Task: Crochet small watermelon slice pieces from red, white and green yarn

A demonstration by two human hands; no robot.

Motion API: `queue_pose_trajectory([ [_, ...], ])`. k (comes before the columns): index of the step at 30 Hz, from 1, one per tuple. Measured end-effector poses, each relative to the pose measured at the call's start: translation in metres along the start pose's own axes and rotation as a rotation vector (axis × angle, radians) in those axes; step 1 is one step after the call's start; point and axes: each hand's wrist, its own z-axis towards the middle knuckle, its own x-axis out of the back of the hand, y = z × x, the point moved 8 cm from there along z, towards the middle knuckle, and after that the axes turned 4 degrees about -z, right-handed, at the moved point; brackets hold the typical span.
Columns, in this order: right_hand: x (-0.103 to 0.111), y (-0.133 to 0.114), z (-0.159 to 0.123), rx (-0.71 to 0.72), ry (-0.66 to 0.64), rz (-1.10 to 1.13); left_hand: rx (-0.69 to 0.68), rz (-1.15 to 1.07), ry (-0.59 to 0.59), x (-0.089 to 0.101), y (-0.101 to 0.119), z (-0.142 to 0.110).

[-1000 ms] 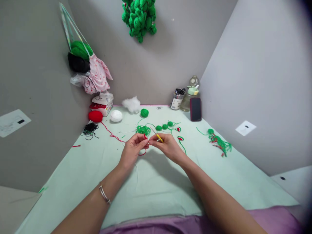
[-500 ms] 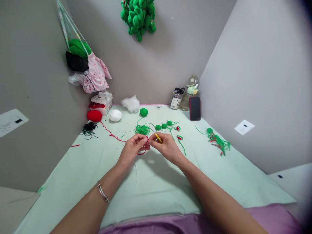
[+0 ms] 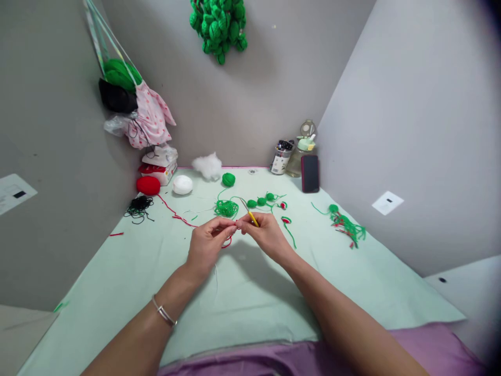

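Note:
Both hands meet above the pale green table cloth [image 3: 242, 292]. My left hand [image 3: 206, 244] pinches a small red crochet piece with red yarn [image 3: 227, 241] looping below the fingers. My right hand [image 3: 266, 236] is closed on a yellow-handled crochet hook [image 3: 252, 218], its tip pointing toward the left fingertips. The red strand [image 3: 176, 214] runs back across the cloth to a red yarn ball [image 3: 147, 185]. Just beyond the hands lie a green yarn tangle [image 3: 226, 208] and small green crocheted pieces [image 3: 261, 201].
A white yarn ball [image 3: 182, 184], white stuffing [image 3: 206, 165], a green yarn ball [image 3: 228, 179], black thread [image 3: 138, 207], a pen cup [image 3: 279, 158], a bottle [image 3: 300, 154] and a phone [image 3: 310, 173] line the back. More green pieces [image 3: 346, 224] lie right. Grey walls close three sides.
The hands stay together, with only small finger movements on the red piece. The view has tilted slightly, shifting everything a little up and left.

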Motion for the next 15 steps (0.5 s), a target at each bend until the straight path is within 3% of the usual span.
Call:
queue_pose_trajectory([
  [4, 0.009, -0.002, 0.0, 0.033, 0.05, -0.046, 0.016, 0.023, 0.011, 0.001, 0.001, 0.002],
  [11, 0.045, -0.025, -0.006, 0.107, 0.171, -0.106, 0.102, -0.045, -0.023, 0.003, -0.006, 0.009],
  [15, 0.044, -0.03, -0.016, 0.16, 0.154, -0.078, 0.149, -0.11, -0.02, 0.003, -0.01, 0.008],
])
